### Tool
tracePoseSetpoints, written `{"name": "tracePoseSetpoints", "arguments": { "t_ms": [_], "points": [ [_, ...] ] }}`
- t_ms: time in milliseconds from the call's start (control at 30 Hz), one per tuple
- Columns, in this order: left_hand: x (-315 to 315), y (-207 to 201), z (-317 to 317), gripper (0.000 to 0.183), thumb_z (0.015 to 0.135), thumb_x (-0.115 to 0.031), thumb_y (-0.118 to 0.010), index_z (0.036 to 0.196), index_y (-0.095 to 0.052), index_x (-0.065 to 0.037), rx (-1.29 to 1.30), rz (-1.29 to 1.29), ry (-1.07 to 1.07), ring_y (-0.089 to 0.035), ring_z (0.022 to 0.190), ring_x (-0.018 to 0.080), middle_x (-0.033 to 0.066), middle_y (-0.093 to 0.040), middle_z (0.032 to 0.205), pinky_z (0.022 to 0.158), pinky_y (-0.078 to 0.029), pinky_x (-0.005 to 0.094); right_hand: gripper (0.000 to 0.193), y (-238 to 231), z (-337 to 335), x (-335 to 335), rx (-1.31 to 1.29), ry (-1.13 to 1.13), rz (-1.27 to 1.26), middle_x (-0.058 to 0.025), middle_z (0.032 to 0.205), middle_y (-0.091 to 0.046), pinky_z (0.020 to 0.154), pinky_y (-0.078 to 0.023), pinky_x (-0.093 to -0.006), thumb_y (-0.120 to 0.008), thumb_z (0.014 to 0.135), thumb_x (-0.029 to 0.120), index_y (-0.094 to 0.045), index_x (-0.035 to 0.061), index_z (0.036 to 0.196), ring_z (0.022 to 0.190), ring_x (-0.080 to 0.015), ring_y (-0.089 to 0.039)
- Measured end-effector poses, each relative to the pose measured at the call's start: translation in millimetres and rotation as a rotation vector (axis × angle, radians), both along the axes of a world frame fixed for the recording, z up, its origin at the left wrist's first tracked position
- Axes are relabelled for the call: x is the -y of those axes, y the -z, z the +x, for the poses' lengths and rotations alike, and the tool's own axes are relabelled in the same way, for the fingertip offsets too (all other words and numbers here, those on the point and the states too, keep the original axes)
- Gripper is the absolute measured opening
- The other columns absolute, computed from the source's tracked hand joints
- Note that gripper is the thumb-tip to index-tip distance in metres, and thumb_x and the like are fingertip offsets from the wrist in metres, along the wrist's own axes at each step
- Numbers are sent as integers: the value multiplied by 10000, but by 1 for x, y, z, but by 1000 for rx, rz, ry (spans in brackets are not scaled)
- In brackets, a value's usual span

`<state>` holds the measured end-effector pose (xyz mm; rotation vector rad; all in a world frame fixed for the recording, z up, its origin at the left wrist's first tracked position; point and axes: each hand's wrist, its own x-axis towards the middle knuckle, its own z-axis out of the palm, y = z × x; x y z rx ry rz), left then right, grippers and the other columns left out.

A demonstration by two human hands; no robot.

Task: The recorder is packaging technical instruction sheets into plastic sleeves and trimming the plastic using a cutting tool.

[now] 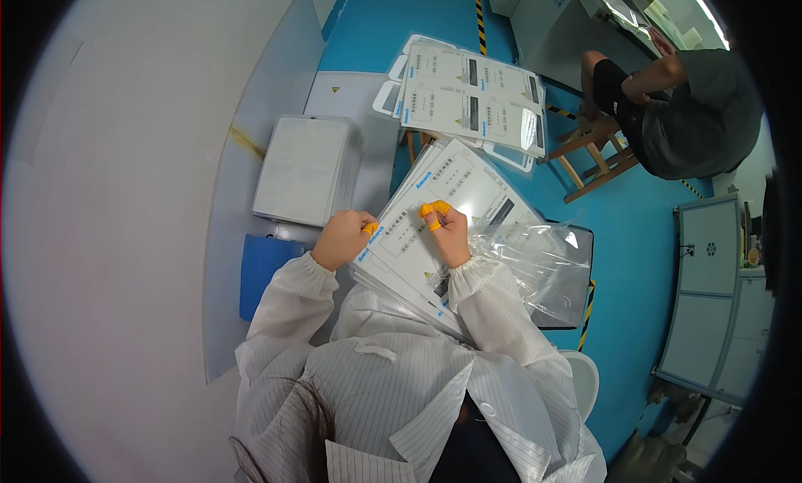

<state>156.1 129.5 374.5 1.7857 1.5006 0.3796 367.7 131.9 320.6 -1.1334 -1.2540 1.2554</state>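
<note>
Printed label sheets [480, 201] look light, bendy, slick; take edges. Your left hand [341, 239] curls at nine o'clock, right hand [449, 235] narrow mid-sheet; can't tell grips.

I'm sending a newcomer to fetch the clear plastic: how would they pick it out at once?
Start at the striped white coat; in front of it lies the pile of printed white sheets. Just right of the right hand, the clear plastic lies partly over a grey, dark-edged surface. It is crumpled and see-through, unlike the flat, printed sheets beside it.
</note>
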Motion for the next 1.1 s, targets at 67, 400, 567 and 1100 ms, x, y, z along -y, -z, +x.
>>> {"name": "tracePoseSetpoints", "arguments": {
  "t_ms": [67,400,567,1100],
  "points": [
    [1,-4,-1,213,730,-54,-562,910,-642,29,30,-18,-50,-617,712,312,187,-641,832,679,-491,338,185,-1,-1,2,50,34,-36,13,673,-553,567,-371,-181,-579,856,146,-591,-38,842,618,-40,-450],
    [24,2,-15,182,734,-39,-585,894,-637,28,19,42,-13,-604,650,273,181,-638,784,622,-478,297,211,-3,-3,5,5,49,-36,4,672,-553,566,-376,-187,-582,856,166,-588,-44,844,612,-46,-442],
    [28,-6,-10,179,746,-12,-565,905,-635,33,-13,75,-31,-607,648,259,173,-643,792,609,-477,285,206,-6,-5,6,52,36,-8,-25,657,-569,550,-394,-214,-603,837,166,-592,-40,848,596,-64,-471],
    [19,-11,-9,124,771,-15,-587,867,-638,45,212,-94,-144,-529,598,89,90,-629,695,563,-436,217,239,-17,-36,24,533,17,35,-183,791,-586,612,-464,-385,-680,719,149,-575,-21,849,694,-350,-574]
  ]
}}
